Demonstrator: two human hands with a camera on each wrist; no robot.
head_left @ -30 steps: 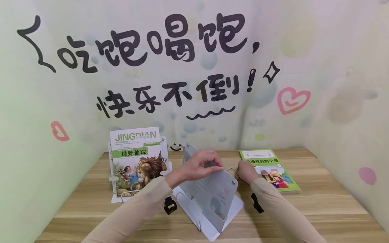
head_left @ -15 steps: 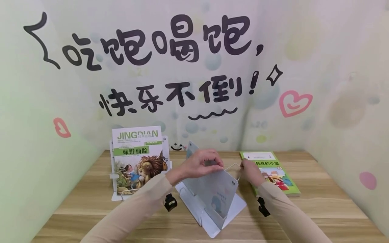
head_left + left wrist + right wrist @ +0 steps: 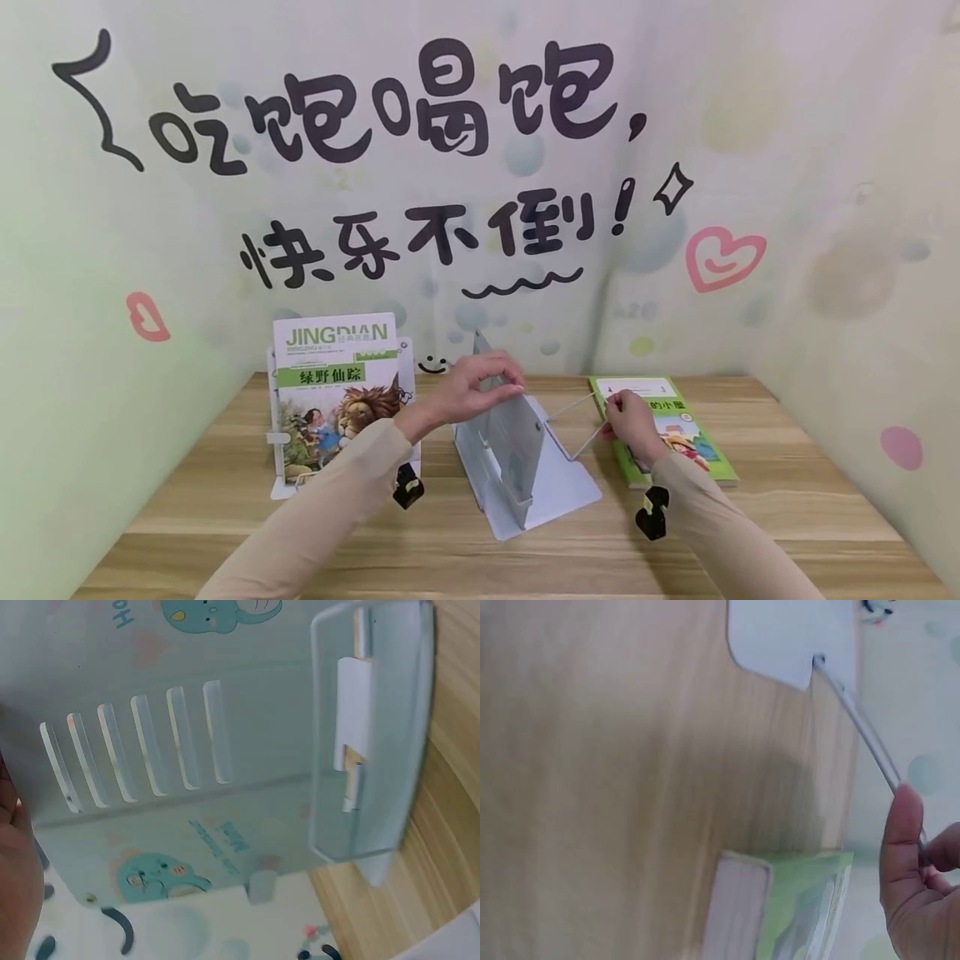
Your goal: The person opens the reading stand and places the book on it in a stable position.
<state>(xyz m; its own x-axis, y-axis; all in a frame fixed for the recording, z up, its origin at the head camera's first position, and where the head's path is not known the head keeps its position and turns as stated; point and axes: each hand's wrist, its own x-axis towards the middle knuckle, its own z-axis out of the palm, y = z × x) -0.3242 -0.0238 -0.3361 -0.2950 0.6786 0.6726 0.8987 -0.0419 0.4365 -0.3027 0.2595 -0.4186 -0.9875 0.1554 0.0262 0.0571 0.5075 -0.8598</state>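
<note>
A pale folding book stand (image 3: 517, 450) stands on its white base plate in the middle of the table. My left hand (image 3: 472, 387) holds the top edge of its upright panel. In the left wrist view the panel (image 3: 270, 727) shows slots, a cartoon print and a wire page holder (image 3: 316, 750) at its lower edge. My right hand (image 3: 633, 421) pinches the wire support (image 3: 870, 739) between thumb and fingers. That wire slants out from behind the panel, hinged at the base plate (image 3: 787, 645). My right hand hangs in front of a green book (image 3: 712, 467), partly hiding its cover.
Toward the left, a second stand (image 3: 408, 367) carries an upright book with a lion cover (image 3: 337, 375). The wooden table (image 3: 450, 571) meets printed cloth walls (image 3: 810, 208) behind and at both sides. Each wrist wears a black device (image 3: 652, 512).
My right hand has moved rightward, drawing the wire support out from the panel. The stand has turned, so its panel appears narrower and more of the base shows on the right. My left hand keeps its hold.
</note>
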